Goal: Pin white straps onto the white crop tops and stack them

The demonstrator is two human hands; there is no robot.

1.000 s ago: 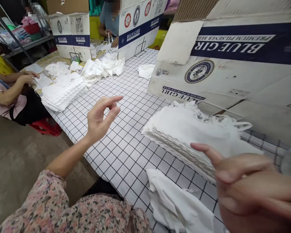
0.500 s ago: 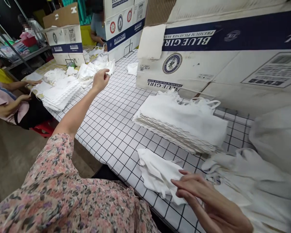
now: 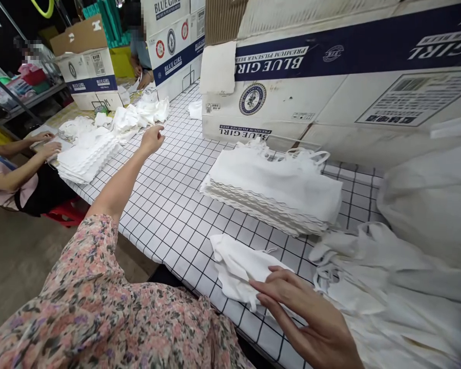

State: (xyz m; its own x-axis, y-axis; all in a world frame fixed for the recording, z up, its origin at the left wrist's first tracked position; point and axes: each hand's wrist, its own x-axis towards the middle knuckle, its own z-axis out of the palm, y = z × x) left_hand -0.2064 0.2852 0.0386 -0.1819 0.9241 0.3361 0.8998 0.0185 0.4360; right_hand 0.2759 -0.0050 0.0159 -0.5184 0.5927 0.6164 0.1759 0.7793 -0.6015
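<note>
My right hand [image 3: 305, 307] is open, its fingers stretched out over a single crumpled white garment [image 3: 238, 274] with thin straps. The fingertips are at the cloth; I cannot tell how firmly they touch. My left hand [image 3: 152, 139], arm reached far out, hangs over the checked tablecloth with its fingers curled in and nothing visible in them. It is nearest to a heap of white garments [image 3: 128, 120]. Between the hands lies a neat stack of white camisole-like tops [image 3: 272, 179], wavy hems facing me and strap loops at the back.
Large Blue Girl cartons [image 3: 292, 97] line the table's far side; a smaller carton [image 3: 88, 77] stands beyond. Loose white garments [image 3: 392, 292] spread on the right. At left, a seated person's hands [image 3: 48, 143] are by another white stack [image 3: 86, 159]. Another person [image 3: 140, 56] sits behind.
The view has turned slightly right. My left hand has drawn back a little from the heap of white garments. My right hand has moved left, further over the single garment.
</note>
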